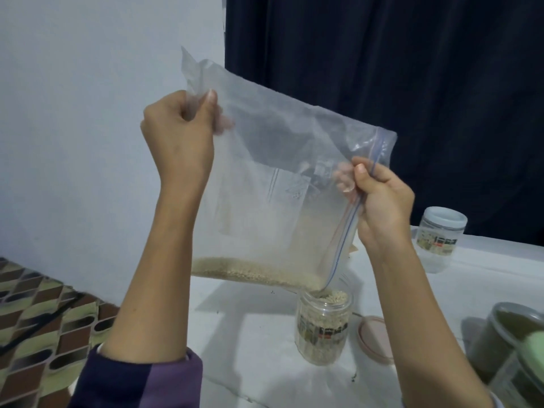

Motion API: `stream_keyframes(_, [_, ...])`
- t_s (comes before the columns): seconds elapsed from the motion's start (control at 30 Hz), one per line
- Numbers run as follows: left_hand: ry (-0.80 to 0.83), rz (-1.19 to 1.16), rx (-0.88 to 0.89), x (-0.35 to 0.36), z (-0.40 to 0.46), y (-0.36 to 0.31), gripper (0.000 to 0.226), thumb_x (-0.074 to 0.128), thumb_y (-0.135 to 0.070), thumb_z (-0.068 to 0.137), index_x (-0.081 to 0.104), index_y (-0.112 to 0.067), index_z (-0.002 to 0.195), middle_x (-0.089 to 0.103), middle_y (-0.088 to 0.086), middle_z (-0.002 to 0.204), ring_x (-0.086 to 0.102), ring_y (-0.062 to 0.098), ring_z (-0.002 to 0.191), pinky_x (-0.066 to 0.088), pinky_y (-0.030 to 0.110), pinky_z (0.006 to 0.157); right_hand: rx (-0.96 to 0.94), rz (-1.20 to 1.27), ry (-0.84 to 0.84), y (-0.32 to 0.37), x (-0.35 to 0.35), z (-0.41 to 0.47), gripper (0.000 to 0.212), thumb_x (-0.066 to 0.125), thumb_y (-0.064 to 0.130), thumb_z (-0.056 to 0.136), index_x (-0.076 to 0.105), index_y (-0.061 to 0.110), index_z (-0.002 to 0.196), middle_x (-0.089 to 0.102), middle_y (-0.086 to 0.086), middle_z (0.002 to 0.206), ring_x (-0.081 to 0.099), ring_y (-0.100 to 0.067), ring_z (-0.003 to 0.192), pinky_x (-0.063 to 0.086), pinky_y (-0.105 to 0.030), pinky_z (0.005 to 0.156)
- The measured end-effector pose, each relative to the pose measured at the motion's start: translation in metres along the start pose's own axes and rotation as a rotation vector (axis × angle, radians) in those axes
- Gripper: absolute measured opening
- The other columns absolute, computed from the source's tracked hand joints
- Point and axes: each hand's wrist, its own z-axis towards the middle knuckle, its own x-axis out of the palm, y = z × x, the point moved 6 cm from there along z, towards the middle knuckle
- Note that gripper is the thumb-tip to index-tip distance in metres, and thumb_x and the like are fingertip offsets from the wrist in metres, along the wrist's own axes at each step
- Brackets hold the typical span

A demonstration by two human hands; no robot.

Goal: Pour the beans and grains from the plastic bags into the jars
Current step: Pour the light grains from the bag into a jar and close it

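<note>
Head view: the left hand (179, 134) pinches the upper closed corner of the plastic bag (273, 184), held high, while the right hand (382, 201) pinches the zip edge lower down. The bag's long axis slopes down to the right, so the grains (253, 272) gather along its low edge and spill at the corner straight into the open jar (322, 328) on the bench (259, 334). The right grip is nearer the jar; its lid (375, 338) lies just beside. 1 capped jar (440, 240) stands behind.

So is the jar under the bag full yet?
Nearly full. The grains heap up to the open mouth of the jar, and its pink lid lies beside it. More grains remain in the bag.
</note>
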Motion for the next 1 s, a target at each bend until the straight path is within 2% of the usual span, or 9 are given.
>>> stream_keyframes(0.1, [-0.005, 0.017, 0.011, 0.002, 0.001, 0.000, 0.044, 0.060, -0.032, 0.083, 0.062, 0.011, 0.075, 0.067, 0.023, 0.076, 0.063, 0.037, 0.076, 0.051, 0.036, 0.071, 0.015, -0.068, 0.082, -0.006, 0.005, -0.004, 0.015, 0.054, 0.000, 0.095, 0.067, 0.005, 0.092, 0.072, -0.003, 0.076, 0.068, -0.012, 0.068, 0.055, -0.022, 0.069])
stream_keyframes(0.17, [-0.002, 0.012, 0.015, 0.002, 0.002, 0.002, 0.047, 0.060, -0.035, 0.082, 0.062, 0.011, 0.076, 0.067, 0.024, 0.077, 0.063, 0.038, 0.077, 0.052, 0.039, 0.074, -0.005, -0.048, 0.040, -0.002, -0.001, 0.000, 0.015, 0.053, -0.001, 0.095, 0.067, 0.005, 0.093, 0.072, -0.001, 0.074, 0.068, -0.011, 0.067, 0.055, -0.022, 0.069])
stream_keyframes(0.37, [0.002, 0.009, 0.015, 0.002, 0.001, 0.004, 0.049, 0.059, -0.036, 0.082, 0.061, 0.012, 0.077, 0.067, 0.025, 0.077, 0.064, 0.037, 0.077, 0.051, 0.037, 0.077, -0.001, -0.068, 0.073, -0.004, 0.000, 0.000, 0.015, 0.053, 0.000, 0.095, 0.067, 0.006, 0.093, 0.073, -0.003, 0.078, 0.070, -0.014, 0.072, 0.058, -0.025, 0.075])
stream_keyframes(0.47, [0.021, -0.007, 0.011, 0.003, 0.000, 0.001, 0.042, 0.060, -0.033, 0.084, 0.064, 0.009, 0.076, 0.069, 0.019, 0.074, 0.065, 0.034, 0.075, 0.052, 0.030, 0.075, -0.020, -0.014, 0.002, 0.000, -0.007, 0.005, 0.015, 0.052, -0.001, 0.095, 0.066, 0.004, 0.095, 0.072, -0.003, 0.076, 0.069, -0.012, 0.068, 0.056, -0.022, 0.070])
stream_keyframes(0.6, [0.003, -0.004, 0.000, 0.001, -0.001, 0.000, 0.036, 0.061, -0.028, 0.085, 0.066, 0.006, 0.075, 0.069, 0.017, 0.074, 0.066, 0.032, 0.076, 0.053, 0.033, 0.076, 0.000, -0.071, 0.088, -0.007, 0.002, -0.001, 0.015, 0.053, 0.001, 0.095, 0.066, 0.005, 0.094, 0.074, -0.002, 0.077, 0.070, -0.012, 0.071, 0.057, -0.024, 0.074])
stream_keyframes(0.7, [0.024, -0.018, -0.002, 0.000, 0.000, 0.000, 0.031, 0.060, -0.027, 0.087, 0.069, 0.000, 0.075, 0.071, 0.009, 0.072, 0.068, 0.022, 0.072, 0.051, 0.020, 0.074, -0.026, -0.003, 0.022, 0.001, -0.004, 0.005, 0.015, 0.052, -0.001, 0.095, 0.066, 0.005, 0.094, 0.073, -0.002, 0.075, 0.070, -0.012, 0.069, 0.055, -0.021, 0.068])
stream_keyframes(0.73, [0.028, -0.018, 0.001, 0.000, 0.000, 0.000, 0.032, 0.060, -0.028, 0.087, 0.069, 0.000, 0.075, 0.071, 0.009, 0.072, 0.068, 0.022, 0.072, 0.051, 0.020, 0.074, -0.027, -0.002, 0.026, 0.001, -0.003, 0.005, 0.015, 0.052, -0.001, 0.095, 0.066, 0.005, 0.094, 0.072, -0.003, 0.076, 0.070, -0.012, 0.068, 0.055, -0.020, 0.068])
stream_keyframes(0.83, [0.005, -0.002, 0.014, -0.002, 0.003, -0.001, 0.044, 0.059, -0.034, 0.083, 0.063, 0.009, 0.074, 0.067, 0.021, 0.072, 0.064, 0.034, 0.073, 0.052, 0.037, 0.077, -0.002, -0.059, 0.108, -0.008, 0.006, -0.001, 0.015, 0.053, 0.000, 0.095, 0.067, 0.006, 0.092, 0.073, -0.004, 0.079, 0.070, -0.012, 0.070, 0.055, -0.021, 0.069])
stream_keyframes(1.0, [0.037, -0.028, 0.001, -0.001, 0.002, -0.001, 0.042, 0.059, -0.033, 0.084, 0.063, 0.008, 0.073, 0.069, 0.018, 0.071, 0.064, 0.034, 0.074, 0.052, 0.034, 0.076, -0.018, 0.011, 0.031, 0.000, -0.002, 0.004, 0.015, 0.052, -0.001, 0.095, 0.066, 0.005, 0.094, 0.072, -0.002, 0.074, 0.069, -0.012, 0.068, 0.054, -0.019, 0.066])
